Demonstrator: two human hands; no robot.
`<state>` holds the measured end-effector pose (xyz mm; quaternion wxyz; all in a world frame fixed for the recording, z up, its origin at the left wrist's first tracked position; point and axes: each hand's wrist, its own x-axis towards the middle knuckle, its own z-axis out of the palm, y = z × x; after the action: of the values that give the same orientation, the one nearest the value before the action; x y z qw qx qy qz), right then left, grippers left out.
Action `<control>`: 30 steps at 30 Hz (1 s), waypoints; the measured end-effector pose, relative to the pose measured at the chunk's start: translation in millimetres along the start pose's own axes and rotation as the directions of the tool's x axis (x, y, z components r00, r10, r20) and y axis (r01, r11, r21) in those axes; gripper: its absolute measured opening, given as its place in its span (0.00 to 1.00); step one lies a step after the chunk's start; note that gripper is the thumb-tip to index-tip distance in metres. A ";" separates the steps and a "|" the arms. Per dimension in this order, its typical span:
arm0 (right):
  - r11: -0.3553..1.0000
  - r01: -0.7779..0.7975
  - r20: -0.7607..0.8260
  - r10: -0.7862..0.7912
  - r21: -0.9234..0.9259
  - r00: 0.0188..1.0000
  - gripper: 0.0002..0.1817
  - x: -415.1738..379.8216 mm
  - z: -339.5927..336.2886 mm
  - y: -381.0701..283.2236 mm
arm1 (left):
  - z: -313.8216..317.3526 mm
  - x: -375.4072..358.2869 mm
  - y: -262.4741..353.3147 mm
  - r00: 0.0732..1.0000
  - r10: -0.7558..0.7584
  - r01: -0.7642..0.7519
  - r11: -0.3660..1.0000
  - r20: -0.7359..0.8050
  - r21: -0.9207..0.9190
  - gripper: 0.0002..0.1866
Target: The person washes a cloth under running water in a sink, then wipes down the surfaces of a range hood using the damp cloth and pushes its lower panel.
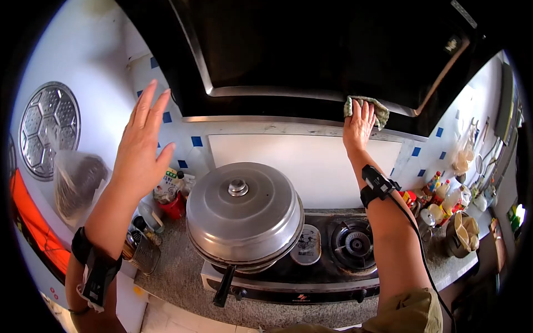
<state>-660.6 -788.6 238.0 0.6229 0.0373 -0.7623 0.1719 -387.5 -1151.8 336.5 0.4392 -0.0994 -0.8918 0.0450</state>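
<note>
A black range hood (277, 61) with a metal trim hangs over the stove. My right hand (359, 125) presses a green and white cloth (380, 114) flat against the lower front edge of the hood, toward its right side. On the left, my left hand (141, 139) is raised in the air with its fingers apart, holding nothing, left of the hood's lower corner. Below and between the hands, a large lidded metal pot (239, 213) sits on the left part of the gas stove (288, 291). Dark straps with small devices are around both forearms.
Right of the pot is a bare burner (355, 244). Bottles and jars (441, 194) crowd the counter's right side, near a brown pot (462, 236). At left stand a utensil holder (145, 255) and a red container (175, 207). The pot's dark handle (224, 288) juts forward.
</note>
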 end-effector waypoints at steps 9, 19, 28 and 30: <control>0.946 0.278 0.161 -0.305 0.168 0.939 0.30 -27.0 40.8 -158.5 | 5.8 -25.4 -29.8 0.999 -0.029 0.029 0.999 0.046 0.014 0.36; 0.725 0.657 0.300 -0.686 0.206 0.663 0.28 -60.4 105.7 -283.4 | -5.1 -77.5 -73.1 0.981 -0.134 0.137 0.991 0.142 -0.010 0.35; 0.413 0.891 0.382 -0.867 0.191 0.320 0.24 -45.6 136.4 -354.6 | 6.1 -104.3 -91.6 0.960 -0.170 0.196 0.975 0.224 -0.102 0.31; 0.334 0.940 0.497 -0.828 0.063 0.261 0.24 -41.8 134.8 -365.7 | 9.8 -106.7 -89.9 0.947 -0.159 0.209 0.965 0.277 -0.160 0.30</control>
<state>-678.5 -1179.8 254.4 0.4164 0.4209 -0.7401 -0.3189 -344.1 -1262.7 262.9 0.3084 -0.0493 -0.9476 -0.0678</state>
